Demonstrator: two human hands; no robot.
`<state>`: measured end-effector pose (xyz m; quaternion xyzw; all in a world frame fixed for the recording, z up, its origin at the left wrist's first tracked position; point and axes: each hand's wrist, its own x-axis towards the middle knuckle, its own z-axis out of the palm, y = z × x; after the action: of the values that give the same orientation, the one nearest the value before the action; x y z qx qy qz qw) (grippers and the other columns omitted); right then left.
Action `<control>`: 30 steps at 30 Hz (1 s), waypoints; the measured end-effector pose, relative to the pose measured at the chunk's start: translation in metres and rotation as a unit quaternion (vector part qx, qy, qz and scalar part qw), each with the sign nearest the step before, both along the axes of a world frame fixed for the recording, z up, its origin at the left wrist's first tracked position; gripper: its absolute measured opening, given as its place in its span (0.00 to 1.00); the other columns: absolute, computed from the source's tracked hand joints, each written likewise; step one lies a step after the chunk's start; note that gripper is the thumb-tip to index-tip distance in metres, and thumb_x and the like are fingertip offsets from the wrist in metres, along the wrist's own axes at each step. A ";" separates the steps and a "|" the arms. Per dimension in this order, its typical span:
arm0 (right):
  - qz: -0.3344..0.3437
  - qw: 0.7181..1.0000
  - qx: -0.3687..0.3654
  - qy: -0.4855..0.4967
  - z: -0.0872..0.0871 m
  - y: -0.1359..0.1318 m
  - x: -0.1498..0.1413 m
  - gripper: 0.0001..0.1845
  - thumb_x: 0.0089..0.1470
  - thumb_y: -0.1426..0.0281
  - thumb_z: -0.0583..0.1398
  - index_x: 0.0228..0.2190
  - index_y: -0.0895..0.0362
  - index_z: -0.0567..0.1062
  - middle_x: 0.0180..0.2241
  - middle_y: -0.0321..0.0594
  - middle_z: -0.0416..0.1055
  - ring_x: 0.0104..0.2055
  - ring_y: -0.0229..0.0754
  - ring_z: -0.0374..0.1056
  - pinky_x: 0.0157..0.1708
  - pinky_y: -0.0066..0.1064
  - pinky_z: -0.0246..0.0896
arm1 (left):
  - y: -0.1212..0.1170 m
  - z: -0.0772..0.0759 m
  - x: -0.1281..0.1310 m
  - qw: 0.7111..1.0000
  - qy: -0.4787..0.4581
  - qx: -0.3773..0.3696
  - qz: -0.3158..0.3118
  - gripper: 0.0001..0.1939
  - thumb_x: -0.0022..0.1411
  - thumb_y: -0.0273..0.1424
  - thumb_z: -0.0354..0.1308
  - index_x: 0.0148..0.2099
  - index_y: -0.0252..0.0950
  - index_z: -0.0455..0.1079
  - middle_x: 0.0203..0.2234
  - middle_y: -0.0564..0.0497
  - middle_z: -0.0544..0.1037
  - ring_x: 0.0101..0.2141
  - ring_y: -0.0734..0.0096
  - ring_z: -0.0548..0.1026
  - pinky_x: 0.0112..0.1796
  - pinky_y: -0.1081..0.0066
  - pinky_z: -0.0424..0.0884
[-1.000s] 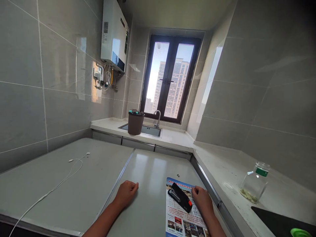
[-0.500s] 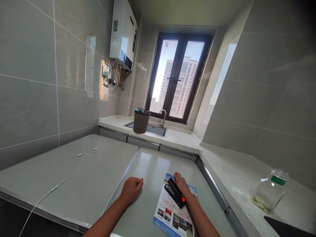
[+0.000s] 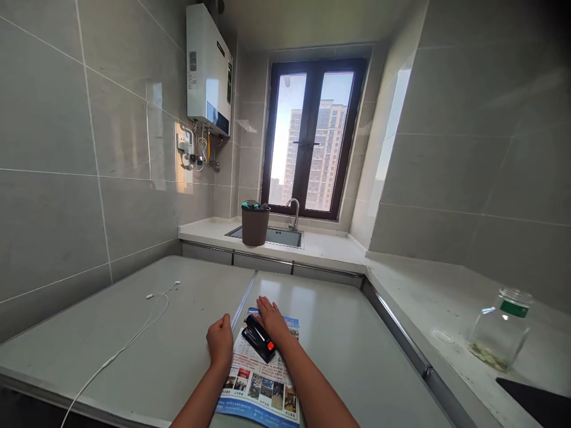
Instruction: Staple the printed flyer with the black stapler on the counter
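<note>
A printed leaflet with a blue border and small photos lies on the grey table. On its upper half rests a black stapler with an orange-red part at its near end. My right hand lies flat on the leaflet's far part, fingers stretched out, just right of the stapler. My left hand is closed in a fist at the leaflet's left edge; nothing shows in it. Whether that fist touches the paper I cannot tell.
A white cable trails over the left of the table. A brown bin stands by the sink at the back. On the right-hand counter is a glass jar with a green label and pale pieces inside.
The leaflet, with the stapler on it, has slid left over the table together with my right hand. My left fist has shifted slightly left, and the view has turned a little.
</note>
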<state>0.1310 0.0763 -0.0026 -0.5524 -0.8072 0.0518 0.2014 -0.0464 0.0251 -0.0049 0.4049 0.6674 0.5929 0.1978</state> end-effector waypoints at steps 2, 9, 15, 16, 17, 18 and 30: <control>-0.057 0.998 0.014 -0.004 0.004 -0.011 0.028 0.19 0.68 0.64 0.52 0.56 0.53 0.71 0.60 0.42 0.69 0.62 0.46 0.63 0.60 0.34 0.56 | 0.000 0.000 0.003 1.000 -0.004 -0.002 -0.009 0.21 0.60 0.44 0.47 0.20 0.43 0.47 0.15 0.58 0.50 0.21 0.71 0.54 0.25 0.69 0.51; -0.318 0.946 -0.017 -0.066 0.001 -0.080 0.205 0.21 0.62 0.65 0.51 0.31 0.58 0.82 0.35 0.59 0.78 0.37 0.56 0.77 0.37 0.42 0.66 | -0.002 0.001 0.006 1.000 -0.010 -0.014 -0.020 0.20 0.60 0.43 0.47 0.20 0.42 0.48 0.15 0.58 0.51 0.22 0.71 0.55 0.25 0.69 0.51; -0.337 0.940 0.006 -0.050 -0.003 -0.103 0.244 0.22 0.62 0.64 0.49 0.25 0.54 0.79 0.30 0.55 0.77 0.34 0.57 0.76 0.33 0.43 0.65 | -0.004 0.002 0.007 0.999 -0.004 -0.017 -0.026 0.20 0.60 0.43 0.47 0.20 0.42 0.50 0.15 0.57 0.52 0.22 0.70 0.56 0.25 0.69 0.51; -0.325 0.945 0.012 -0.040 -0.003 -0.101 0.235 0.22 0.62 0.65 0.49 0.24 0.53 0.77 0.29 0.53 0.76 0.33 0.57 0.76 0.32 0.43 0.65 | -0.004 0.002 0.007 1.000 -0.003 -0.018 -0.025 0.20 0.60 0.44 0.47 0.20 0.42 0.50 0.15 0.57 0.52 0.22 0.70 0.56 0.25 0.69 0.51; -0.306 0.951 0.021 -0.029 -0.002 -0.098 0.221 0.22 0.62 0.65 0.48 0.23 0.52 0.76 0.29 0.51 0.76 0.34 0.56 0.75 0.32 0.42 0.65 | -0.004 0.002 0.007 1.000 -0.002 -0.018 -0.024 0.20 0.60 0.44 0.47 0.20 0.42 0.51 0.15 0.57 0.52 0.22 0.70 0.56 0.25 0.69 0.52; -0.277 0.960 0.030 -0.017 -0.001 -0.094 0.204 0.22 0.63 0.65 0.48 0.23 0.51 0.75 0.29 0.49 0.75 0.35 0.54 0.75 0.34 0.41 0.65 | -0.004 0.002 0.006 1.000 -0.001 -0.018 -0.024 0.20 0.60 0.44 0.47 0.20 0.42 0.51 0.15 0.57 0.53 0.22 0.70 0.56 0.25 0.69 0.52; 0.042 0.999 -0.004 -0.016 0.007 -0.088 0.053 0.23 0.66 0.64 0.52 0.61 0.41 0.66 0.64 0.42 0.62 0.64 0.55 0.56 0.60 0.58 0.50 | -0.006 0.004 0.004 0.998 0.015 -0.012 -0.066 0.21 0.61 0.45 0.47 0.19 0.42 0.51 0.15 0.56 0.53 0.22 0.69 0.57 0.26 0.69 0.52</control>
<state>0.1838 -0.0120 0.0040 -0.5195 -0.8326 0.0547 0.1842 -0.0429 0.0196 -0.0010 0.4548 0.6488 0.5646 0.2313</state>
